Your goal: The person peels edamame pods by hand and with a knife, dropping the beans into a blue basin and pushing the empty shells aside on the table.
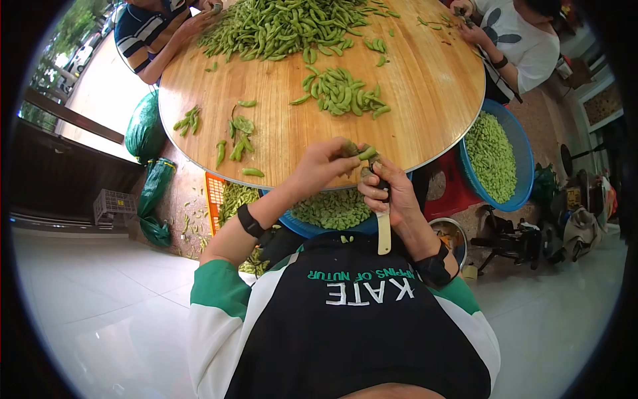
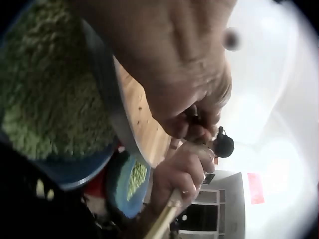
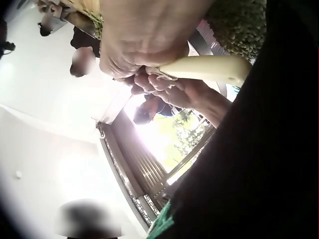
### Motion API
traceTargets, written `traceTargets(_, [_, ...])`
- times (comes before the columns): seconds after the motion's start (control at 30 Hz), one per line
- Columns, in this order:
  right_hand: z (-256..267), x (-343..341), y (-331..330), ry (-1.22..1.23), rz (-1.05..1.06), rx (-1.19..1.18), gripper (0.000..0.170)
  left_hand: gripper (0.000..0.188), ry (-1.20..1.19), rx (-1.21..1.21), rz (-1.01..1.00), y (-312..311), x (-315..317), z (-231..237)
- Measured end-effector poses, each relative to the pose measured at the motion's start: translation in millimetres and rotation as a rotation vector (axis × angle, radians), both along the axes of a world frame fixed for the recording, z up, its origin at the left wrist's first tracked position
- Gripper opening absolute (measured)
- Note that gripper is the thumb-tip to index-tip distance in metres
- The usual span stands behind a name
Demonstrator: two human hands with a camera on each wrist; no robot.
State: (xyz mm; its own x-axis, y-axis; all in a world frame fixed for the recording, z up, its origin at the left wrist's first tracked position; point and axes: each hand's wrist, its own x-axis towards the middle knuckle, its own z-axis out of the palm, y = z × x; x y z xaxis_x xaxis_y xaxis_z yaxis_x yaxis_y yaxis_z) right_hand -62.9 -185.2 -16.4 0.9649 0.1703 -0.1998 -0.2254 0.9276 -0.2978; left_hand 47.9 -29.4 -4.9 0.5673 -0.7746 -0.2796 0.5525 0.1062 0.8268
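In the head view both hands meet just over the near edge of the round wooden table [image 1: 412, 86]. My left hand [image 1: 319, 166] pinches a green edamame pod [image 1: 367, 153], whose end points toward the right hand. My right hand [image 1: 399, 189] grips a knife, with its cream handle [image 1: 384, 233] hanging down below the fingers; the blade is hidden by the hand. That handle [image 3: 209, 68] sticks out of the right fist in the right wrist view too. In the left wrist view the fingertips of both hands come together, and the pod is hidden.
A small pile of pods [image 1: 345, 93] lies ahead, with a large heap [image 1: 279, 30] beyond. Below the hands is a basin of shelled beans [image 1: 332, 209]; another blue basin [image 1: 522, 166] stands right. An orange crate [image 1: 214, 199] sits left. Two people work across the table.
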Motion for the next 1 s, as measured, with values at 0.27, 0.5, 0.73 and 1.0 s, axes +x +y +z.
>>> traceTargets(0.27, [4.2, -2.8, 4.1, -0.022, 0.038, 0.095, 0.017, 0.016, -1.849, 0.301, 0.209, 4.5, -8.7, 6.6])
traceTargets(0.5, [5.5, -5.5, 5.1, -0.063, -0.029, -0.054, 0.018, 0.014, -0.886, 0.177, 0.193, -2.2, -13.2, 7.6])
traceTargets(0.73, [-6.5, -4.4, 1.2, -0.075, -0.206, -1.088, 0.024, 0.013, -0.765, 0.348, 0.073, -0.7, -23.6, -1.6])
traceTargets(1.0, [-8.4, -0.7, 3.2, -0.482, -0.539, -1.932, 0.031, 0.017, -1.025, 0.493, 0.027, 3.3, -40.7, -0.8])
